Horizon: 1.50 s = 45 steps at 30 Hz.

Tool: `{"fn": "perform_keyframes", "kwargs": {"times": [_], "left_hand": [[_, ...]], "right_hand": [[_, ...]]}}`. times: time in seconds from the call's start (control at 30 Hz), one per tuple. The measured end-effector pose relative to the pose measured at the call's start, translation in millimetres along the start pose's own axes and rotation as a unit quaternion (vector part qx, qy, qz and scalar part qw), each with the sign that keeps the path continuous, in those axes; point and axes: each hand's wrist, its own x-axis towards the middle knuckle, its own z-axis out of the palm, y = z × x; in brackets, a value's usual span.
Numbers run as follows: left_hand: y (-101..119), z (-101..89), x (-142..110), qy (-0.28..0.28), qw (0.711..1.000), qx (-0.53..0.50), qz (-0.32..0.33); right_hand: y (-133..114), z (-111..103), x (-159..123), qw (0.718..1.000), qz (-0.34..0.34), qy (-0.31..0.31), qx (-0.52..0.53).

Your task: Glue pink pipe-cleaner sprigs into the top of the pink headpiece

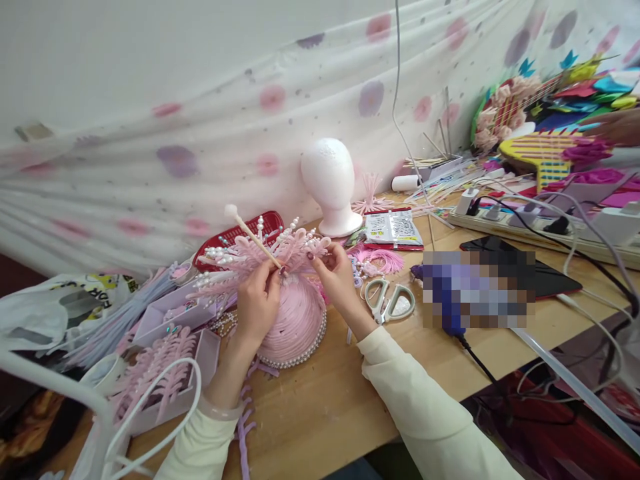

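Observation:
A dome-shaped pink headpiece [295, 320], wound from fuzzy strips and edged with white pearls, sits on the table. Pink loops and pearl sprays [220, 257] fan out from its top. My left hand [257, 303] is closed at the top of the dome, its thumb and finger pinching the lower end of a pale stick [255, 239] with a white tuft at its upper end. Opposite it, my right hand [337, 273] pinches the pink loops [307, 247] on the right side. The fingertips partly hide where the stick meets the headpiece.
Scissors [390, 300] lie right of the headpiece. Behind stand a white foam head [330, 183] and a red basket [273, 223]. Boxes of pink pieces [160, 367] are at left. A purple glue gun [450, 300], a tablet [525, 263] and a power strip [540, 230] are at right, with a co-worker's hand [617, 127].

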Motion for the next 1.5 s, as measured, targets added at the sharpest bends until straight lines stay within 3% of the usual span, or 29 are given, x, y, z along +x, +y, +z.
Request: {"fn": "perform_keyframes", "kwargs": {"times": [0.17, 0.3, 0.37, 0.47, 0.57, 0.63, 0.7, 0.83, 0.93, 1.13, 1.5], "left_hand": [[1, -1.3, 0, 0.015, 0.998, 0.051, 0.034], [5, -4.6, 1, 0.017, 0.992, 0.114, 0.057], [7, -6.3, 1, 0.006, 0.989, 0.127, 0.077], [10, -7.3, 2, -0.011, 0.982, 0.140, 0.124], [12, -5.8, 3, -0.030, 0.975, 0.155, 0.158], [14, -4.5, 2, -0.038, 0.975, 0.142, 0.168], [15, -4.7, 0, -0.028, 0.980, 0.105, 0.167], [16, -11.0, -18, 0.031, 0.989, 0.067, 0.126], [16, -15.2, -36, 0.035, 0.988, 0.083, 0.126], [12, -9.8, -52, 0.037, 0.986, 0.085, 0.142], [9, 3.0, -61, 0.094, 0.987, 0.042, 0.124]], "right_hand": [[-14, -4, -7, 0.992, -0.017, 0.117, -0.044], [-23, -9, -12, 0.976, -0.098, 0.185, -0.062], [-29, -10, -14, 0.974, -0.144, 0.155, -0.078], [-36, -10, -17, 0.973, -0.191, 0.036, -0.127], [-38, -6, -18, 0.960, -0.209, -0.069, -0.174], [-36, -4, -19, 0.952, -0.212, -0.100, -0.197], [-34, -5, -18, 0.950, -0.205, -0.097, -0.214], [-30, -8, -16, 0.970, -0.157, -0.008, -0.186], [-28, -9, -16, 0.983, -0.117, 0.026, -0.139], [-28, -7, -20, 0.987, -0.098, 0.001, -0.127], [-23, -6, -26, 0.986, -0.076, -0.059, -0.135]]}}
